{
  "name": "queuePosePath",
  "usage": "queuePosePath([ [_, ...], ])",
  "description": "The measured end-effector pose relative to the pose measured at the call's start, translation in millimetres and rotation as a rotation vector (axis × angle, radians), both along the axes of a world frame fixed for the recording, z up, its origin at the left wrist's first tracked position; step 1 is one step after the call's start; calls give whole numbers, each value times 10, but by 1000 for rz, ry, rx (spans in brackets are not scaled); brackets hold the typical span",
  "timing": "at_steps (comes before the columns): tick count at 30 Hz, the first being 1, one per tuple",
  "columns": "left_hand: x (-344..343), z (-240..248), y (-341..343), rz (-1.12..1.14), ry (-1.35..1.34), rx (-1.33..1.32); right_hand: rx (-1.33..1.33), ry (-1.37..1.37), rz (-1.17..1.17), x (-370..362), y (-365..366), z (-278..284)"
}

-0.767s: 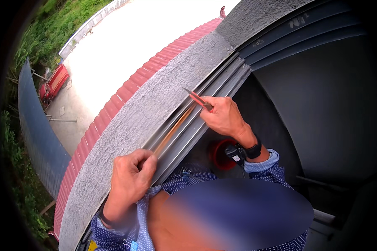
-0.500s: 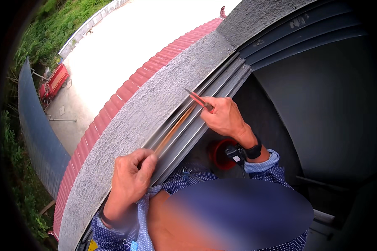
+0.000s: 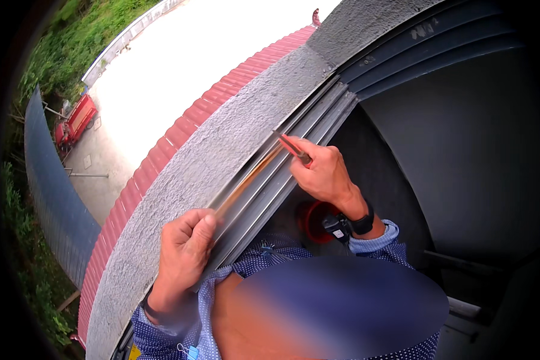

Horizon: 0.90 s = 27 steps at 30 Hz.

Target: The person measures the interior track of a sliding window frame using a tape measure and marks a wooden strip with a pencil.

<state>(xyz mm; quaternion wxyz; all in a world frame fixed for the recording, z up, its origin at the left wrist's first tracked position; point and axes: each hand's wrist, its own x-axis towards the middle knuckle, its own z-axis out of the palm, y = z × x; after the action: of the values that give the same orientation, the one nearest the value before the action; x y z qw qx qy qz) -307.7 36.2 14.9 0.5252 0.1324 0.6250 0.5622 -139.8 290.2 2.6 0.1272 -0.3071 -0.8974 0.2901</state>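
Observation:
Over a grey metal window track [image 3: 309, 125], a thin tan strip [image 3: 249, 179], which looks like wood or bamboo, runs slantwise between my hands. At its near end, the thumb and fingers of my left hand [image 3: 186, 245] are closed on it. My right hand [image 3: 325, 171] grips a knife [image 3: 290, 143] with a red handle, its dark tip pointing up and left past the track. The strip's far end meets the knife beside my right fingers. Motion blurs the strip, so I cannot tell its exact material.
A rough grey concrete ledge [image 3: 234, 120] borders the track, with red roofing [image 3: 186, 124] beyond it. Far below stands a red vehicle [image 3: 76, 122] beside a blue-grey roof [image 3: 57, 198]. Indoors, a red bucket [image 3: 311, 223] sits under my right forearm.
My right hand and the knife have moved slightly right and down, and the knife is tilted more steeply. My left hand has shifted a little to the left, still holding the strip.

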Motion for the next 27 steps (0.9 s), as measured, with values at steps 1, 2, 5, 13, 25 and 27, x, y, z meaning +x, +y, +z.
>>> queuePosePath([
  [1, -22, 23, -1, -5, -33, 4, 35, 5, 9, 15, 4, 4],
  [2, -41, 47, -5, -9, -65, 8, 38, 30, 9, 11, 6, 9],
  [5, -74, 126, -21, 49, -32, 7, 36, 118, 31, -82, 15, 47],
  [13, -236, 134, -244, 355, 299, -2, -154, 411, -55, -479, 130, 156],
  [25, -107, 202, -237, 125, 539, -81, -152, 795, -371, -106, 408, -728],
  [27, -54, 284, -242, 78, 585, -59, 149, 724, -307, -157, 366, -703],
])
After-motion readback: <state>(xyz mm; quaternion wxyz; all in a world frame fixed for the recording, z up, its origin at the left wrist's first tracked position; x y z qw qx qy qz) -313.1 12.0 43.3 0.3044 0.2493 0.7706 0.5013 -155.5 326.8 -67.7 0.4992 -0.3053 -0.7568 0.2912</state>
